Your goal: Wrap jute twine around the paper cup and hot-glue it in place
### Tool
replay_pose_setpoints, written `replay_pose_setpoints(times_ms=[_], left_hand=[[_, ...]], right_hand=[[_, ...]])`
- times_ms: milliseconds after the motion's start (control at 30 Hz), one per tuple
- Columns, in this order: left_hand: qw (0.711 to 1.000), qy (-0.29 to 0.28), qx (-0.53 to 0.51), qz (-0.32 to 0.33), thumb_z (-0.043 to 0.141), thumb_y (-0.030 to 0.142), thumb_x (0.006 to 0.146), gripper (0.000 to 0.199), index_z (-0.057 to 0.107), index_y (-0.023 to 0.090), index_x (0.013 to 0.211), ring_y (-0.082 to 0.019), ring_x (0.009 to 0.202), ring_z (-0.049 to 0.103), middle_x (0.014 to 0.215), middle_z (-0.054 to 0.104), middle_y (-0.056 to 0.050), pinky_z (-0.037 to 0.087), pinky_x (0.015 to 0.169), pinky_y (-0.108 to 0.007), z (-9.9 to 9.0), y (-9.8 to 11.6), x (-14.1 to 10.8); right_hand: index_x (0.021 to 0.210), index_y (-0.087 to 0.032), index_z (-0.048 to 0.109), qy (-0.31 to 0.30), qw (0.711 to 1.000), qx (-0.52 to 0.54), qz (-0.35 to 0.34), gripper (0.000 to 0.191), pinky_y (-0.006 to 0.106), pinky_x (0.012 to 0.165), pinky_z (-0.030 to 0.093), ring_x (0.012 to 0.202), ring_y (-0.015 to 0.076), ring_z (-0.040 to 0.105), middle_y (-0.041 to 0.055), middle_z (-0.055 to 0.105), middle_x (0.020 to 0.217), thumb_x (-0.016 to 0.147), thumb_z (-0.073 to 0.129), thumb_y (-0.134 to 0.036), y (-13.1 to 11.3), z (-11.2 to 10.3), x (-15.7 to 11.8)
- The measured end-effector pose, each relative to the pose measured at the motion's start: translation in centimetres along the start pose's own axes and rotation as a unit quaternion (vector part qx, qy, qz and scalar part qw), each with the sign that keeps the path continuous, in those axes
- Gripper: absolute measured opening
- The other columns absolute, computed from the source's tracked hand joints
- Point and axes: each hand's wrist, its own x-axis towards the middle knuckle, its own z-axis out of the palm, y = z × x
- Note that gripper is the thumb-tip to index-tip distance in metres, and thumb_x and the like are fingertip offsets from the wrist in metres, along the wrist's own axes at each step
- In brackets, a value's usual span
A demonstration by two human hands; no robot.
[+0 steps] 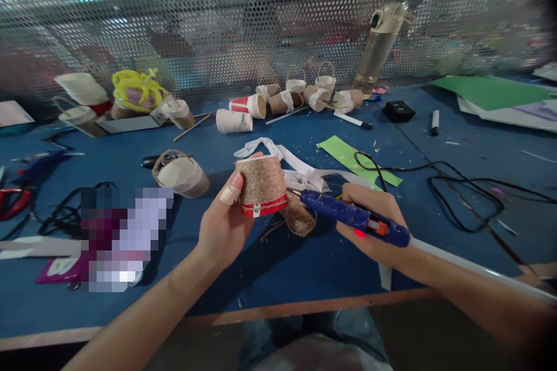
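My left hand (226, 217) is closed round a paper cup (262, 185), tilted, its side wrapped in brown twine with a red band showing at the lower edge. In my right hand (374, 214) is a blue hot glue gun (348, 214) with a white glue stick out of its back and a red light lit. Its nozzle points at the cup's right side, close to the red band; whether it touches I cannot tell. A ball of twine (299, 217) lies below the nozzle. Behind the cup is white lace ribbon (304, 165).
Small twine-wrapped cups with handles (319, 97) stand and lie by the perforated metal screen (209, 29). A bottle (380, 46) stands there too. A black cable (461, 179) loops at right; a twine basket (183, 177) and a purple packet (63, 266) are at left.
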Motion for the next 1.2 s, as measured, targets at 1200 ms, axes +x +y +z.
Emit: replay_pose_setpoints(times_ms=[1200], left_hand=[[0.993,-0.061,0.094,0.029,0.085,0.039,0.086,0.042,0.072,0.029,0.125,-0.026,0.121,0.064,0.132,0.07,-0.006,0.056,0.097,-0.035,-0.4,-1.4,0.1]], right_hand=[[0.098,-0.03,0.071,-0.011,0.983,0.179,0.043,0.025,0.029,0.069,0.064,0.072,0.0169,0.076,-0.0043,0.079,0.09,0.083,0.085,-0.017,-0.8,0.6,0.0]])
